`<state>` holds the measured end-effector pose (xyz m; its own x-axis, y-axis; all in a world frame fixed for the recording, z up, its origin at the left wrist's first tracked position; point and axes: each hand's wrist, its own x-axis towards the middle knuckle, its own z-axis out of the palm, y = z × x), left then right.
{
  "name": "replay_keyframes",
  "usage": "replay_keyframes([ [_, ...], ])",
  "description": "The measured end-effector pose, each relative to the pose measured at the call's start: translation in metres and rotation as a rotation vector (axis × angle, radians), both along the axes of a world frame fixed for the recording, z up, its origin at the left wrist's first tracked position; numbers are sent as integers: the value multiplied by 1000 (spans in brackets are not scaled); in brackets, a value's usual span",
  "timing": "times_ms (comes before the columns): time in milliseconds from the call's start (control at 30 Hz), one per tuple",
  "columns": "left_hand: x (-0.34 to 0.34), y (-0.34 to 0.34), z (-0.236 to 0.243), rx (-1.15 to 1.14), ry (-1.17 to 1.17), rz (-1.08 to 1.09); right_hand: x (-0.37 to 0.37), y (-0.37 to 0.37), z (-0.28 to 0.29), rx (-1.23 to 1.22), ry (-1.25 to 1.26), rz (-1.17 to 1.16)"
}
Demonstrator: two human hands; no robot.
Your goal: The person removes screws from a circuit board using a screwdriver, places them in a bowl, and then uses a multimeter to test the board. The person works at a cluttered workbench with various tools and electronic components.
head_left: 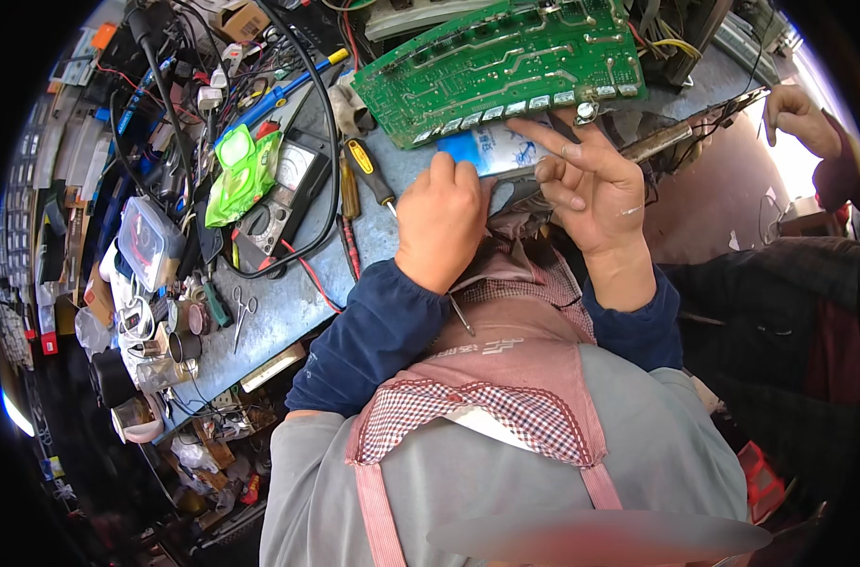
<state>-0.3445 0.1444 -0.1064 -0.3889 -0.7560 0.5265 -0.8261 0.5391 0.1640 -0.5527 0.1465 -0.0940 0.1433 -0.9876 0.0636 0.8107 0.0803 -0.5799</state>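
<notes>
A large green circuit board (505, 66) stands tilted at the back of the bench, its soldered face towards me. My right hand (600, 189) is at the board's lower edge, with one finger stretched along it and another partly behind it; the remaining fingers curl. My left hand (442, 222) is closed in a fist just below the board. What it holds is hidden. A thin metal rod (465, 319) shows below that fist, over my apron. Beside my left hand lies a yellow-and-black screwdriver (368, 170). A blue-and-white flat package (491, 149) lies under the board's edge.
At the left of the bench lie a multimeter (262, 231), a bright green pouch (244, 180), scissor-shaped clamps (245, 312) and a clear plastic box (150, 243). A black cable (333, 180) loops across it. Another person's hand (803, 118) is at the far right.
</notes>
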Motion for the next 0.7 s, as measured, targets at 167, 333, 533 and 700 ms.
replay_keyframes([
  [167,29,-4,5,-60,346,1,2,-2,-10,27,-24,6],
  [333,70,-78,15,143,699,253,7,-3,-16,46,-42,-13],
  [533,85,-117,16,539,1013,163,12,0,-20,78,-72,-20],
  [700,84,-112,17,484,1058,140,5,19,-15,138,67,-91],
])
